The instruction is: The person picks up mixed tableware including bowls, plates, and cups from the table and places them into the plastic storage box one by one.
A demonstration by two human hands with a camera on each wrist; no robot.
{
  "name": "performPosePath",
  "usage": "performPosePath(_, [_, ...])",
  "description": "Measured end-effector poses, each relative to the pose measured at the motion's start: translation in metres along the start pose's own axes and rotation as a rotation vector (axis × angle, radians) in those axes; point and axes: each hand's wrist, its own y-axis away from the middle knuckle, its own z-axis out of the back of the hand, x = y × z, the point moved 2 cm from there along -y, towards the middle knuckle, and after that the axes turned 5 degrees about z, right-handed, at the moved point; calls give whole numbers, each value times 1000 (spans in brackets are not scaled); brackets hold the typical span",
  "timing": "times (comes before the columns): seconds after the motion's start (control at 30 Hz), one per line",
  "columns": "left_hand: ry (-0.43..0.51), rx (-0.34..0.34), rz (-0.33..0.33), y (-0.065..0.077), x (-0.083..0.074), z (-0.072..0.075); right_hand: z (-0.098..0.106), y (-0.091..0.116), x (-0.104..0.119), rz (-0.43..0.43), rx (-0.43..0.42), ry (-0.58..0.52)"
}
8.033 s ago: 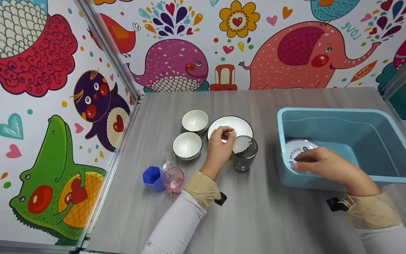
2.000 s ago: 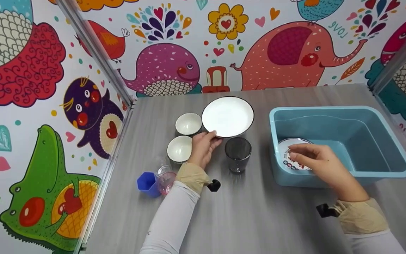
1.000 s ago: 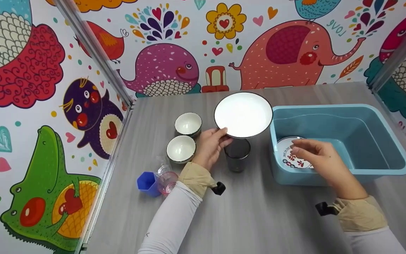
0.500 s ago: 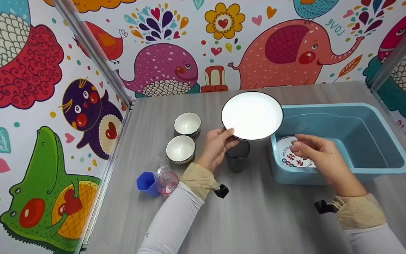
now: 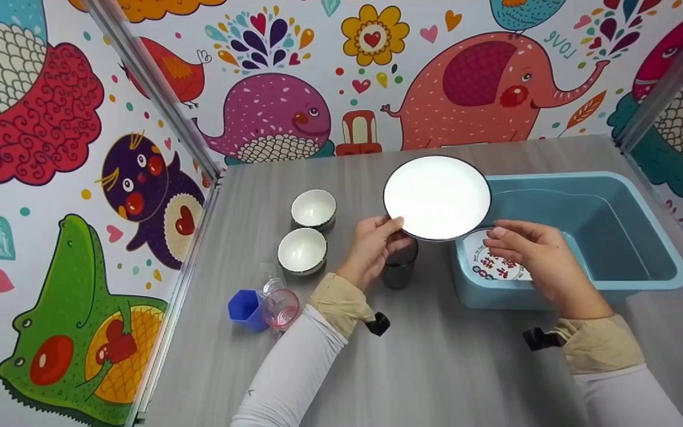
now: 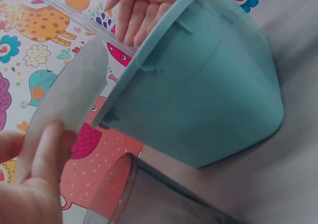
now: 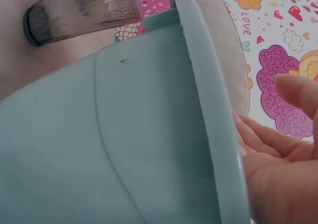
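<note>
My left hand [image 5: 374, 249] pinches the near left edge of a white plate [image 5: 436, 198] with a dark rim, thumb on top and fingers beneath. Held up in the air, the plate overlaps the left rim of a blue plastic basin [image 5: 617, 286]. Over the basin's near left corner is my right hand [image 5: 540, 258], holding nothing, its fingertips close to the plate's right edge. In the right wrist view its fingers [image 7: 263, 134] show past the basin rim. Below it, a printed plate [image 5: 478, 252] with red patterns lies inside the basin. A dark tinted glass [image 5: 399, 267] stands under the held plate, partly hidden.
Left of my left hand, two white bowls [image 5: 303, 252] stand one behind the other. Nearer me are a blue hexagonal cup [image 5: 246, 309], a pink-tinted clear glass [image 5: 280, 308] and a clear glass [image 5: 270, 279]. Patterned walls edge the grey table [image 5: 424, 367].
My left hand has picked up the white plate from behind the dark glass and carried it rightward to the basin's edge. My right hand has stayed over the basin, shifting slightly toward the plate.
</note>
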Motion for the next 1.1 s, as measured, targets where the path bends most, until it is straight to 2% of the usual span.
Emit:
performPosePath(0.37, [-35,9,22,5,6,-6,0,-5,1,-35,-9,-90])
performPosePath(0.87, [-67,43,25,10,11,-17,1,-8,4,-25,-31,-239])
performPosePath(1.1, [-73,50,29,12,10,-21,1,-8,2,-27,-34,-244])
